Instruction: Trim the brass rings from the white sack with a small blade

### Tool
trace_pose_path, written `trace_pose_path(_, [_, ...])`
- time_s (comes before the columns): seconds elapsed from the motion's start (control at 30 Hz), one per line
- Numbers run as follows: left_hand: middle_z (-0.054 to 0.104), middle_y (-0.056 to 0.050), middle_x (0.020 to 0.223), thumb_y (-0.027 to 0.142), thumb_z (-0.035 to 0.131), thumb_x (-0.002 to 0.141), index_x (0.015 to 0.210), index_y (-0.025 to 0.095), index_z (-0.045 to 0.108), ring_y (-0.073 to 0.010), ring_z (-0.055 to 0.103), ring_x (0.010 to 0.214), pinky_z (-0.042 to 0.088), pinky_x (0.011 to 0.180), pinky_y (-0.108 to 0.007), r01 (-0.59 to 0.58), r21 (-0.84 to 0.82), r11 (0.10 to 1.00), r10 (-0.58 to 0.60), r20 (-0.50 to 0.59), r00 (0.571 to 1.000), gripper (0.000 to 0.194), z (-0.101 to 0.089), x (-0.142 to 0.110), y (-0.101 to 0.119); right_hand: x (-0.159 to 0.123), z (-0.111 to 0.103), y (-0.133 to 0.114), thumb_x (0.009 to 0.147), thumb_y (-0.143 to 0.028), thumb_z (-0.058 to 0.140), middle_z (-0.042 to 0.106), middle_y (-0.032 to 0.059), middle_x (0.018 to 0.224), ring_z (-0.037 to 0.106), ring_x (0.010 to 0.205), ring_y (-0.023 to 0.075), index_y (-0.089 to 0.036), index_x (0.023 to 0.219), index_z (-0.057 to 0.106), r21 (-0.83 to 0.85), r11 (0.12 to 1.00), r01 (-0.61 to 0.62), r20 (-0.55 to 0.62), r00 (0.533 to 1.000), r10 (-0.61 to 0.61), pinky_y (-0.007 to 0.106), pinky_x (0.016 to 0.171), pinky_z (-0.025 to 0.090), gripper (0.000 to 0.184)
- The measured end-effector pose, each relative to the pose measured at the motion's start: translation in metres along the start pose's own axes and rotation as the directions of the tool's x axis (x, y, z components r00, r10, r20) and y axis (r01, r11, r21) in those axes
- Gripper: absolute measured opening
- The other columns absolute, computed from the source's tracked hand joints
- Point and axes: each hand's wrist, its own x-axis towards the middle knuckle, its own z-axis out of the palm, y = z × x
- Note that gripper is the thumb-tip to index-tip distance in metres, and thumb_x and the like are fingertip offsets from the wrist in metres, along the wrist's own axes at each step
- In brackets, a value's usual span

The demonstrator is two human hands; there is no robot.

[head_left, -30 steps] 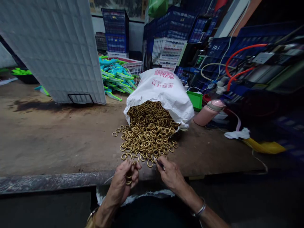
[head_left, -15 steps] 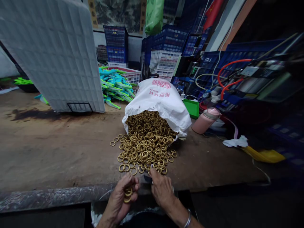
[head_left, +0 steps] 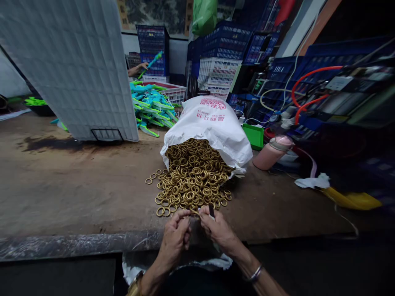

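Observation:
My left hand [head_left: 176, 236] is closed, its thumb and forefinger pinching one edge of a gold-coloured ring [head_left: 195, 212]. The fingers of my right hand [head_left: 217, 228] are wrapped around a small dark tool [head_left: 211, 210], whose kind I cannot make out; its dark end sticks up past the knuckles. My right fingertips meet the ring's other side. Whether more rings lie in my left palm is hidden. Just beyond both hands spreads a heap of gold-coloured rings [head_left: 191, 187], spilling from the open mouth of a white sack [head_left: 212, 123] that lies on its side.
A tall pale ribbed panel [head_left: 80, 74] stands on the table [head_left: 77, 193] at left. Blue and green plastic pieces [head_left: 154, 107] are piled behind. A co-worker's hand [head_left: 138, 70] lifts one there. A pink bottle [head_left: 273, 152] and a green tray [head_left: 253, 136] sit right of the sack.
My hands have come together at a ring; half a second ago they were apart, with rings showing in my left palm. A co-worker's hand holding a blue-green piece has appeared at the back.

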Motion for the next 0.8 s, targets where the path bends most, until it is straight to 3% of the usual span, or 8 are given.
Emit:
trace_pose_path(0.1, [0.041, 0.009, 0.049, 0.044, 0.061, 0.068, 0.089, 0.018, 0.053, -0.0019, 0.028, 0.033, 0.023, 0.033, -0.014, 0.001, 0.015, 1.0, -0.002, 0.034, 0.999, 0.035, 0.005, 0.001, 0.001, -0.003, 0.005, -0.001, 0.073, -0.052, 0.05, 0.027, -0.0122, 0.047, 0.016, 0.036, 0.0031, -0.021, 0.073, 0.037, 0.22, 0.968, -0.123, 0.161, 0.983, 0.089, 0.016, 0.034, 0.014, 0.034])
trace_pose_path(0.2, [0.042, 0.008, 0.05, 0.042, 0.06, 0.068, 0.075, 0.016, 0.054, -0.0028, 0.03, 0.036, 0.026, 0.035, -0.015, -0.051, 0.041, 0.998, 0.049, 0.029, 0.998, 0.027, 0.004, 0.001, 0.002, -0.003, 0.007, 0.0, 0.073, -0.051, 0.052, 0.03, -0.0126, 0.046, 0.016, 0.034, 0.0023, -0.021, 0.074, 0.038, 0.264, 0.955, -0.136, 0.182, 0.979, 0.089, 0.015, 0.033, 0.015, 0.034])
trace_pose_path(0.37, [0.055, 0.002, 0.062, 0.03, 0.055, 0.074, 0.065, 0.016, 0.06, -0.01, 0.049, 0.06, 0.039, 0.06, -0.02, -0.368, 0.347, 0.863, 0.375, 0.049, 0.926, 0.018, -0.001, -0.002, 0.006, 0.0, 0.01, -0.003, 0.076, -0.053, 0.045, 0.038, -0.0097, 0.047, 0.023, 0.035, 0.0029, -0.02, 0.069, 0.04, 0.051, 0.998, -0.045, 0.047, 0.998, 0.043, 0.016, 0.035, 0.019, 0.034])
trace_pose_path(0.47, [0.057, 0.001, 0.063, 0.028, 0.055, 0.074, 0.065, 0.016, 0.062, -0.0117, 0.05, 0.063, 0.039, 0.063, -0.021, -0.418, 0.411, 0.81, 0.419, 0.093, 0.903, 0.016, -0.001, -0.004, 0.008, 0.003, 0.011, -0.006, 0.077, -0.048, 0.045, 0.04, -0.0074, 0.049, 0.032, 0.043, 0.0049, -0.019, 0.064, 0.041, -0.112, 0.993, 0.029, -0.012, 0.999, -0.03, 0.017, 0.042, 0.028, 0.032])
trace_pose_path(0.53, [0.054, 0.002, 0.057, 0.03, 0.056, 0.073, 0.062, 0.016, 0.06, -0.0098, 0.048, 0.056, 0.038, 0.056, -0.02, -0.352, 0.368, 0.861, 0.35, 0.076, 0.934, 0.019, -0.001, -0.005, 0.008, 0.005, 0.011, -0.007, 0.076, -0.044, 0.046, 0.04, -0.0063, 0.052, 0.036, 0.048, 0.0065, -0.018, 0.062, 0.042, -0.196, 0.979, 0.061, -0.042, 0.997, -0.071, 0.018, 0.047, 0.031, 0.029])
trace_pose_path(0.63, [0.042, 0.007, 0.046, 0.039, 0.056, 0.073, 0.062, 0.017, 0.052, -0.0048, 0.033, 0.036, 0.028, 0.037, -0.017, -0.11, 0.186, 0.976, 0.101, 0.06, 0.993, 0.025, -0.002, -0.005, 0.004, 0.006, 0.013, -0.007, 0.076, -0.039, 0.047, 0.04, -0.0058, 0.055, 0.037, 0.053, 0.0077, -0.018, 0.062, 0.043, -0.277, 0.957, 0.083, -0.076, 0.991, -0.108, 0.019, 0.05, 0.032, 0.025])
trace_pose_path(0.7, [0.036, 0.01, 0.042, 0.044, 0.055, 0.072, 0.064, 0.018, 0.048, -0.0033, 0.023, 0.031, 0.02, 0.032, -0.016, 0.021, 0.054, 0.998, -0.027, 0.107, 0.994, 0.028, -0.002, -0.005, 0.003, 0.007, 0.013, -0.007, 0.077, -0.038, 0.046, 0.04, -0.0058, 0.056, 0.037, 0.053, 0.008, -0.018, 0.062, 0.043, -0.287, 0.953, 0.096, -0.074, 0.99, -0.122, 0.019, 0.051, 0.032, 0.024])
trace_pose_path(0.8, [0.037, 0.009, 0.045, 0.043, 0.056, 0.073, 0.066, 0.019, 0.045, -0.0024, 0.022, 0.031, 0.019, 0.031, -0.015, 0.067, -0.059, 0.996, -0.056, 0.17, 0.984, 0.027, -0.003, -0.007, 0.003, 0.007, 0.014, -0.008, 0.081, -0.038, 0.041, 0.041, -0.0055, 0.056, 0.039, 0.053, 0.0082, -0.019, 0.064, 0.043, -0.262, 0.959, 0.112, -0.03, 0.992, -0.124, 0.019, 0.053, 0.033, 0.026])
